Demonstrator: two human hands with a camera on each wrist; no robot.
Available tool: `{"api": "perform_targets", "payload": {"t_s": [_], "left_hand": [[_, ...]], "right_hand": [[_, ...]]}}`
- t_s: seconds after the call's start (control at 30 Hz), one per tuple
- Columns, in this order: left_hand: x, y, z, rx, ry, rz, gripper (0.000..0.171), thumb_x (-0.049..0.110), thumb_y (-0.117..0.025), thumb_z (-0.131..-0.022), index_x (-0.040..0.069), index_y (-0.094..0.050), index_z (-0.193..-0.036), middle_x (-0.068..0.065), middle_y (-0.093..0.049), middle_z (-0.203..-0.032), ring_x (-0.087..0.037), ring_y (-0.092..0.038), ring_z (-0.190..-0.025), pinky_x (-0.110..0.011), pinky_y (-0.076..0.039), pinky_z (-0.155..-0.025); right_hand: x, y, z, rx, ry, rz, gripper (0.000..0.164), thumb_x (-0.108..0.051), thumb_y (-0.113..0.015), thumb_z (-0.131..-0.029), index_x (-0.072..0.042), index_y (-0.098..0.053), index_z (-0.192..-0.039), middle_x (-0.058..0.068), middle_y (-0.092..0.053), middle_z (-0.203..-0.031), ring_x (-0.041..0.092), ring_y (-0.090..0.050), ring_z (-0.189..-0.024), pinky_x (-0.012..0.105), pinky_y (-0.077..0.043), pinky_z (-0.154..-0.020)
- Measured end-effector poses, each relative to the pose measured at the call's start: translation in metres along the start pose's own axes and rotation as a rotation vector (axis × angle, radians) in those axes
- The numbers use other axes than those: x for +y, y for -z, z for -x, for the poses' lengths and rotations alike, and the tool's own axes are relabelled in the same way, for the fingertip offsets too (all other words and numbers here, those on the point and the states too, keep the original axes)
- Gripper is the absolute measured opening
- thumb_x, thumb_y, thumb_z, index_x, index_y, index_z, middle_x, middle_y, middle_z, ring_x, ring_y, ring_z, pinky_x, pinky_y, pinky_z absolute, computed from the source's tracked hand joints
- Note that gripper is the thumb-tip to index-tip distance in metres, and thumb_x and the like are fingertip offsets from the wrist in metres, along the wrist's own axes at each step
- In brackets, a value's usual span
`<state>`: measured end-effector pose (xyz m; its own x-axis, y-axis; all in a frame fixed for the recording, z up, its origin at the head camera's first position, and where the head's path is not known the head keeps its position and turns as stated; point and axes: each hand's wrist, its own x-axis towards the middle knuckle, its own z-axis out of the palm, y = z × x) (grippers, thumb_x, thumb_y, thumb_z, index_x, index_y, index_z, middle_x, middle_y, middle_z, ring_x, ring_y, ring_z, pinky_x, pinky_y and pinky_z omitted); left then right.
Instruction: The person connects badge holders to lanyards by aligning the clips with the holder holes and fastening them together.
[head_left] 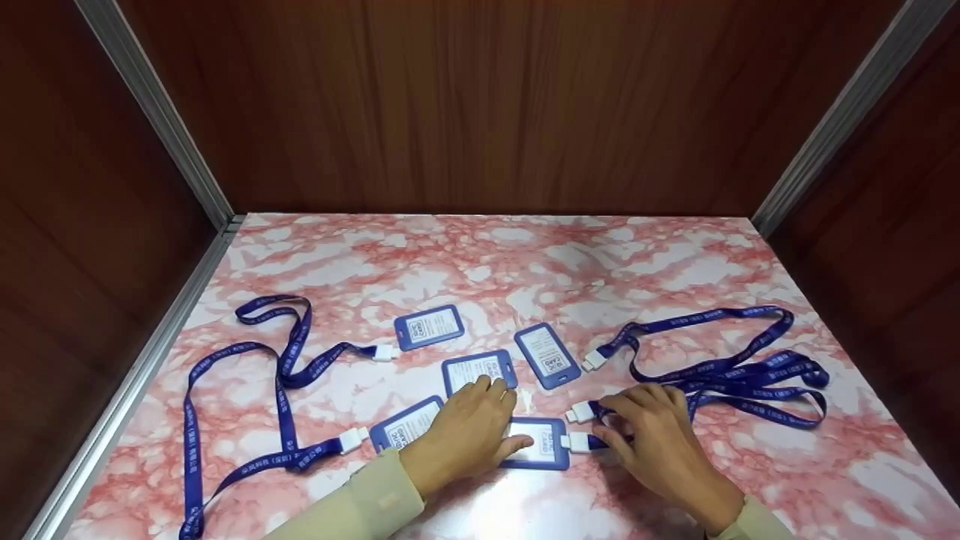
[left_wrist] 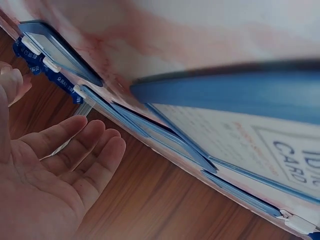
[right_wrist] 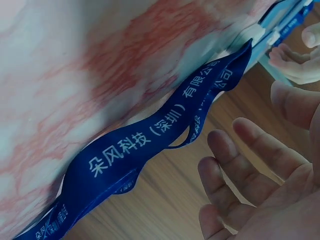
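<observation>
My left hand [head_left: 469, 431] hovers low over the blue-framed card holders, fingers relaxed and holding nothing. It partly covers the front card holder [head_left: 541, 444], the left card holder [head_left: 405, 427] and the middle card holder [head_left: 471, 369]. In the left wrist view its fingers [left_wrist: 102, 150] are loosely bent with space around them. My right hand [head_left: 652, 431] is over the blue lanyards on the right, its fingers apart from the printed lanyard strap [right_wrist: 150, 135] in the right wrist view. A white clip [head_left: 580, 442] meets the slotted end of the front holder; another white clip [head_left: 579, 412] lies just behind.
Two more card holders, an upper left one [head_left: 429, 328] and a tilted one [head_left: 547, 356], lie farther back. A third right-hand clip [head_left: 595, 361] lies beside the tilted one. Blue lanyards [head_left: 281, 375] spread across the left of the marbled table [head_left: 495, 259]. Wooden panels [head_left: 487, 105] enclose it.
</observation>
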<state>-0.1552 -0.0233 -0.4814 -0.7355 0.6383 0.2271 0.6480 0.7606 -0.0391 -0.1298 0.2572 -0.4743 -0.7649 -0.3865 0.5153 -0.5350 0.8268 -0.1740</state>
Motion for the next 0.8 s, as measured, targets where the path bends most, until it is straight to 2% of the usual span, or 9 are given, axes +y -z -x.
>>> {"api": "perform_targets", "payload": {"t_s": [0.23,0.5,0.8], "left_hand": [[-0.002,0.002,0.001,-0.012,0.007,0.032,0.066,0.063,-0.057,-0.097,0.003,-0.065,-0.124,-0.012,-0.066,-0.122,-0.028,-0.062,-0.111,-0.042,-0.052,-0.098],[-0.004,0.005,0.003,-0.017,0.024,0.069,0.065,0.061,-0.058,-0.097,0.004,-0.064,-0.126,-0.011,-0.065,-0.124,-0.029,-0.061,-0.114,-0.043,-0.051,-0.101],[-0.007,0.004,0.006,-0.017,0.015,0.064,0.065,0.061,-0.057,-0.097,0.004,-0.064,-0.127,-0.012,-0.065,-0.125,-0.029,-0.060,-0.116,-0.044,-0.051,-0.101]], "right_hand": [[0.003,0.002,-0.001,0.003,-0.005,0.008,0.031,-0.020,-0.093,-0.074,-0.011,-0.077,-0.100,0.005,-0.073,-0.094,0.032,-0.063,-0.093,0.051,-0.038,-0.084],[0.004,0.004,-0.005,-0.038,-0.043,0.013,0.030,-0.017,-0.091,-0.077,-0.010,-0.078,-0.103,0.004,-0.075,-0.097,0.030,-0.063,-0.096,0.051,-0.038,-0.086],[0.004,0.002,-0.010,-0.059,-0.038,0.017,0.034,-0.017,-0.092,-0.075,-0.009,-0.078,-0.104,0.004,-0.075,-0.098,0.032,-0.062,-0.098,0.051,-0.038,-0.087]]}}
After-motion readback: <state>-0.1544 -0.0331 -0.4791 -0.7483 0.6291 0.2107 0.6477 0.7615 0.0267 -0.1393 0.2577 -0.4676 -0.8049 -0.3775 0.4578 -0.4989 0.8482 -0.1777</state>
